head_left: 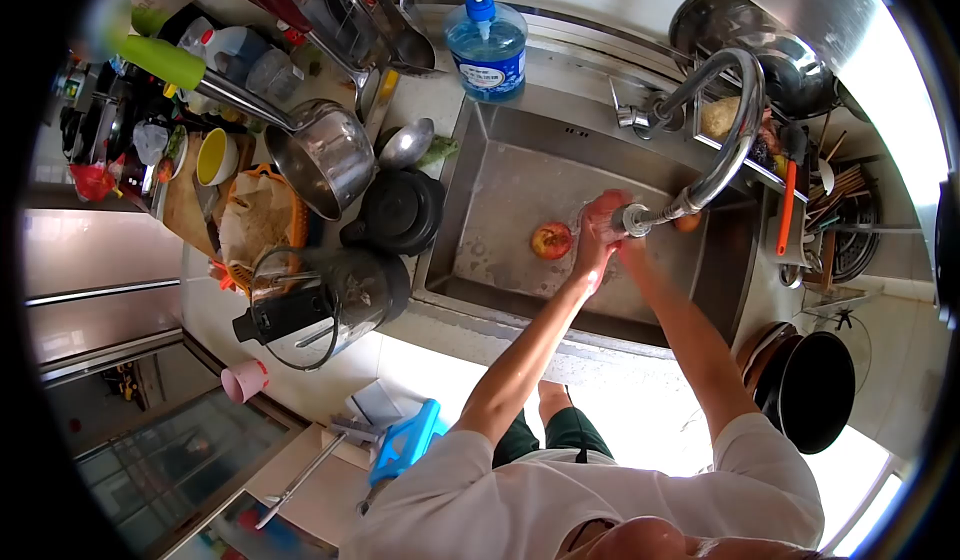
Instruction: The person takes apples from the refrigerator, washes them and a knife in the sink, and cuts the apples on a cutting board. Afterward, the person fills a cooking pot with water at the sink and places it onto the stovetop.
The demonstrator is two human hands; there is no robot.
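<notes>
My left hand (598,235) is under the faucet head (635,220) in the sink, its fingers curled inward; what they hold, if anything, is hidden. My right hand (632,249) meets it there, with its fingers mostly behind the faucet head and the left hand. A red and yellow apple (551,241) lies on the sink bottom just left of my hands, touched by neither. On the other side of the faucet, a reddish-brown round thing (687,222) shows partly. The steel sink (510,175) has wet patches on its floor.
The curved faucet pipe (755,90) arches over the sink's right part. A blue pump bottle (486,45) stands behind the sink. Along the left are a steel pot (318,160), a black lidded container (400,210) and a glass jug (360,285). A black pan (817,392) is at right.
</notes>
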